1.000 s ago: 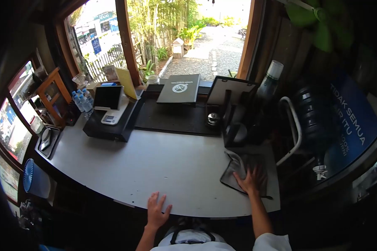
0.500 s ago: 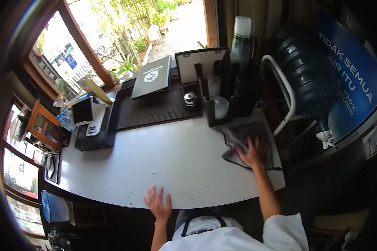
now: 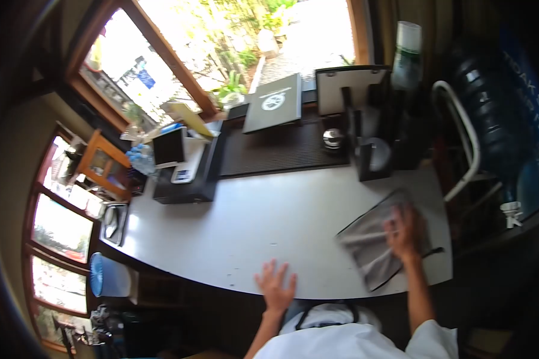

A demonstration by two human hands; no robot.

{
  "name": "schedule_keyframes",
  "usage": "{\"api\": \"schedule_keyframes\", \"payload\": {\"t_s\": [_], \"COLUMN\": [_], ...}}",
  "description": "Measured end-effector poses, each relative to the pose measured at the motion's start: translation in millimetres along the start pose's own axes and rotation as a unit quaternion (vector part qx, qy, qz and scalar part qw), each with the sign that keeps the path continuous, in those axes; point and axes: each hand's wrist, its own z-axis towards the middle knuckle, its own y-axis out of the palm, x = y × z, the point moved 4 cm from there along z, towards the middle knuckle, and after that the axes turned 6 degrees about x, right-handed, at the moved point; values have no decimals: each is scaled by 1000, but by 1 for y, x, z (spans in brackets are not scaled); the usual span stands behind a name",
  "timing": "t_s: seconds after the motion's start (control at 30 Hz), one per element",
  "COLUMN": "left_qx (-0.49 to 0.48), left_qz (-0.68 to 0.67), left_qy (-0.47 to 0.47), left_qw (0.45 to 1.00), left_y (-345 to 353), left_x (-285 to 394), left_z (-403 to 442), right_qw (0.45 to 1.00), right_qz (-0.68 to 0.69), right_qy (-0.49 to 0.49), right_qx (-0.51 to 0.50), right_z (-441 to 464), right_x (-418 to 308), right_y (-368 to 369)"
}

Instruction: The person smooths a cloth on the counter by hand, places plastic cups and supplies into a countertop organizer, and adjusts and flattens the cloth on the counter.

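Observation:
A grey cloth with a dark edge (image 3: 365, 240) lies spread on the right part of the white tabletop (image 3: 251, 221). Over its right half is my right hand (image 3: 406, 232), pressing down and gripping it, the fingers slightly blurred. My left hand (image 3: 276, 288) rests near the table's front edge, its fingers spread and holding nothing.
At the back stand a black holder with cups (image 3: 374, 158), a silver bell (image 3: 332, 139) and a dark menu folder (image 3: 273, 103). A black box (image 3: 188, 190) with a phone sits left. Beyond the right edge are a white metal frame (image 3: 468, 134) and a large water bottle (image 3: 491, 113).
My right hand has pulled the cloth from near the black holder toward the front edge, and it lies more spread out. The view has turned left. My left hand stays by the front edge.

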Motion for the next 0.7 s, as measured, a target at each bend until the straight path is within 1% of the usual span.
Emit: {"api": "schedule_keyframes", "payload": {"t_s": [0.03,0.07,0.17,0.2,0.23,0.27,0.3,0.33,0.37,0.4,0.47,0.53,0.63,0.7], "left_qx": [1,0,-21,-26,-28,-34,-37,-32,-27,-17,-8,22,74,91], "left_qz": [-22,-31,-108,-133,-153,-173,-208,-237,-257,-296,-314,-325,-332,-346], "left_qy": [-8,-4,7,11,17,25,33,35,42,34,19,34,64,99], "left_qw": [1000,1000,994,991,988,984,977,970,965,955,949,945,938,928], "left_y": [-7,-15,-13,-15,-19,-23,-26,-31,-35,-46,-55,-65,-83,-94], "left_x": [4,-5,-4,-9,-11,-16,-24,-29,-39,-40,-52,-60,-65,-67], "left_z": [2,8,10,15,20,26,31,38,43,52,61,69,84,97], "right_qw": [996,983,972,988,985,976,945,923,901,925,958,986,983,976], "right_qz": [-75,-160,-194,-137,-125,-92,-92,17,51,4,-76,-118,-137,-103], "right_qy": [44,87,55,-30,-107,-164,-217,-309,-313,-276,-198,-80,-77,-153], "right_qx": [15,34,-117,-57,-50,-109,-227,-230,-294,-263,-196,-91,-94,-117], "right_z": [9,18,4,-17,-36,-57,-71,-84,-75,-52,-1,50,59,30], "right_x": [-2,-6,-76,-95,-127,-157,-188,-199,-212,-206,-189,-178,-237,-293], "right_y": [-5,-11,10,35,49,59,63,71,69,70,91,120,168,196]}}
